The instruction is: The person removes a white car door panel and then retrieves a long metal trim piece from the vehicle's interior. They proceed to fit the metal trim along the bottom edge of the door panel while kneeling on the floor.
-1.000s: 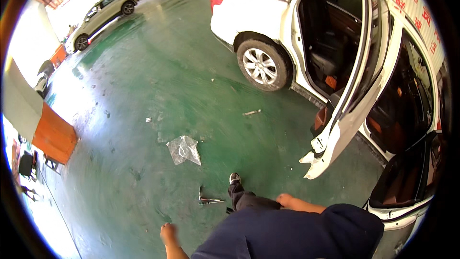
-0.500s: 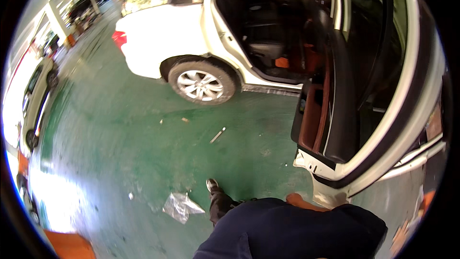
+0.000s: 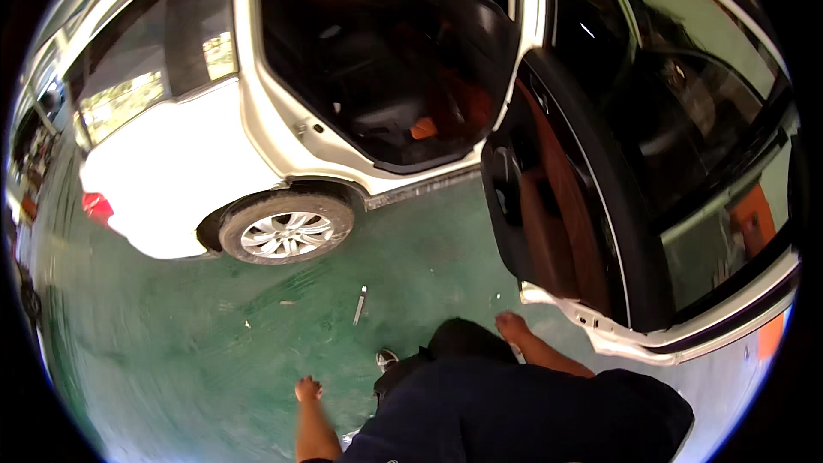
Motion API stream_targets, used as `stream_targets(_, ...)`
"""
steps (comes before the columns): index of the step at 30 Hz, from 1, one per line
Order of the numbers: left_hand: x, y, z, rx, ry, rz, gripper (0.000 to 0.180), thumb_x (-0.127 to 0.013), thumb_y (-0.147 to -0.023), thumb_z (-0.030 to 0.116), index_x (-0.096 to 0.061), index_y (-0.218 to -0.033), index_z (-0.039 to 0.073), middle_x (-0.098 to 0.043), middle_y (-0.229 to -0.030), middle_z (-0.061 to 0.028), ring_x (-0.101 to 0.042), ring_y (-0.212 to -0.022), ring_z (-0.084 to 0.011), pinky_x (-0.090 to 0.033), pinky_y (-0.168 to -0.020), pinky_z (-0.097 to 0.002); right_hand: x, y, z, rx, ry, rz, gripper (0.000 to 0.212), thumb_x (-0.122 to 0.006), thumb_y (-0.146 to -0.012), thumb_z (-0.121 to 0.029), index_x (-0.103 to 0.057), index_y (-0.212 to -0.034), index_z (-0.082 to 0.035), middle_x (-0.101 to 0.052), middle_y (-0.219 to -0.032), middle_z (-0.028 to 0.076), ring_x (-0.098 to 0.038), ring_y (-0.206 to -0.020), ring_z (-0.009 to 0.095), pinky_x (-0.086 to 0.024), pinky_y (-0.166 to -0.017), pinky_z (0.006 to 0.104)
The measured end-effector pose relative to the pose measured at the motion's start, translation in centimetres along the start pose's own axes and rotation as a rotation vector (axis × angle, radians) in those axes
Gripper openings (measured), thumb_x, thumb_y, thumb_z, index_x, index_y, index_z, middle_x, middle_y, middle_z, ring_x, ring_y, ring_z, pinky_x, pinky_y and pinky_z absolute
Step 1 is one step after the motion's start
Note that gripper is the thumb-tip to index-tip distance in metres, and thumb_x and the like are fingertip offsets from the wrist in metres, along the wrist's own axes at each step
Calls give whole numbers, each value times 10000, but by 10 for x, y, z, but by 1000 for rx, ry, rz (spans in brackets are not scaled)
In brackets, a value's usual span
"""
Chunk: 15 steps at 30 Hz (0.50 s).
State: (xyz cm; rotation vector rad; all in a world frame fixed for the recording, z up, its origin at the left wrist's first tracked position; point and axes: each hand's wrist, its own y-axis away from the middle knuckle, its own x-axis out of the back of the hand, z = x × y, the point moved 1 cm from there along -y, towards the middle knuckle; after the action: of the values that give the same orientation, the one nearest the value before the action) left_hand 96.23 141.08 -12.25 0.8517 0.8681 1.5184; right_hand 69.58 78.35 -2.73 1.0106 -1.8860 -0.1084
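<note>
My left hand (image 3: 308, 388) hangs low over the green floor at the lower left, fingers curled, with nothing visible in them. My right hand (image 3: 513, 327) is closed beside the lower corner of the open rear door (image 3: 557, 240), apart from it. A small pale bit shows just under that hand; whether the hand holds it is hidden. Ahead stands a white car (image 3: 171, 171) with its rear doorway open onto dark seats (image 3: 386, 111). On the floor ahead of my feet lies a thin, light-coloured stick-like tool (image 3: 360, 305).
The car's rear wheel (image 3: 287, 236) stands ahead on the left. The door's pale lower edge (image 3: 617, 345) juts out close to my right side. Small scraps (image 3: 248, 324) lie on the floor. An orange item (image 3: 423, 128) is inside the car.
I am closer to the car, with the view shifted toward its rear doorway. My left hand has come into view. My right hand now appears farther from the door's lower edge.
</note>
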Motion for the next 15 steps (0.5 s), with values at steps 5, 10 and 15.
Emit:
stream_targets(5, -125, -71, 124, -110, -48, -753, 124, -533, -926, 230, -625, -992, 178, -542, -772, -32, -589, -763, -186, -496, -676, -360, 16, -51, -87, -54, -350, 23, 305, -646, -907, -215, -681, -1166, -57, -725, -933, 95, -697, -821, 193, -551, -723, 358)
stream_targets(10, -315, -30, 181, -191, -226, -250, 297, -577, -974, 217, -594, -1207, 33, -677, -909, -109, -672, -768, -220, -533, -659, -341, 1, -136, -76, -138, -239, 42, 309, -627, -907, -201, -676, -1176, -56, -723, -908, 108, -703, -798, 208, -557, -735, 361)
stream_targets(15, -508, 8, 305, -578, -566, -306, 342, -604, -989, 262, -620, -1202, -6, -713, -978, -128, -696, -897, -225, -537, -762, -342, 5, -285, -118, -141, -122, -47, 252, -608, -897, -182, -685, -1098, -51, -708, -886, 118, -692, -822, 266, -552, -775, 389)
